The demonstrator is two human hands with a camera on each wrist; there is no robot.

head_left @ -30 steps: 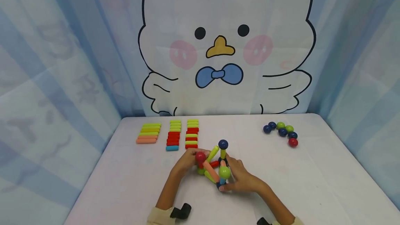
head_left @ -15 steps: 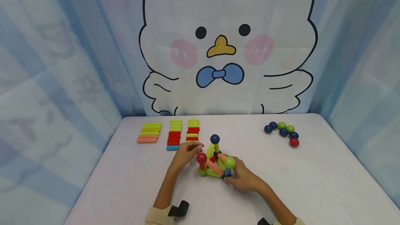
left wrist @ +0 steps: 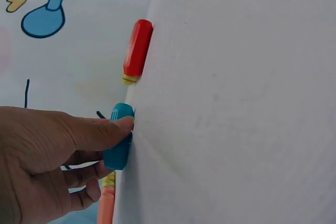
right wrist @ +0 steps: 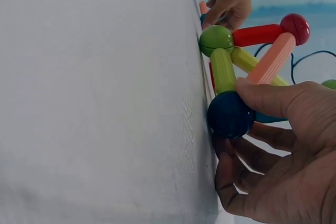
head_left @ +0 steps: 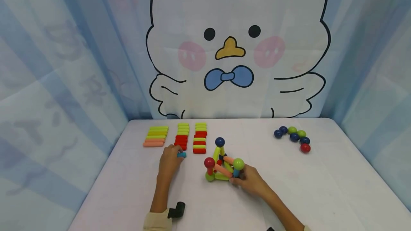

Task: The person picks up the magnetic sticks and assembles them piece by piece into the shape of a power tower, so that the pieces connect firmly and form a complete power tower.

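At the near end of the middle column of rods, my left hand [head_left: 168,159] pinches a short blue rod [left wrist: 118,145] between thumb and fingers. To its right stands a frame of coloured rods and balls, with a red ball [head_left: 209,162], a light green ball [head_left: 238,163] and a dark blue ball [head_left: 219,142] on top. My right hand [head_left: 253,180] grips this frame's near right corner. There, in the right wrist view, the thumb and fingers hold a low dark blue ball [right wrist: 231,115]. A salmon rod [right wrist: 273,59] slants up from that corner to the red ball.
Salmon and yellow rods [head_left: 155,137] lie in a column at the left. Another column of red and yellow-green rods [head_left: 199,138] lies right of the middle one. Loose dark blue, green and red balls [head_left: 294,137] sit at the table's back right. A printed curtain hangs behind the white table [head_left: 321,188].
My left hand has left the frame, moved left and taken hold of the blue rod. The frame has been turned and set a little differently, with my right hand still on its corner.
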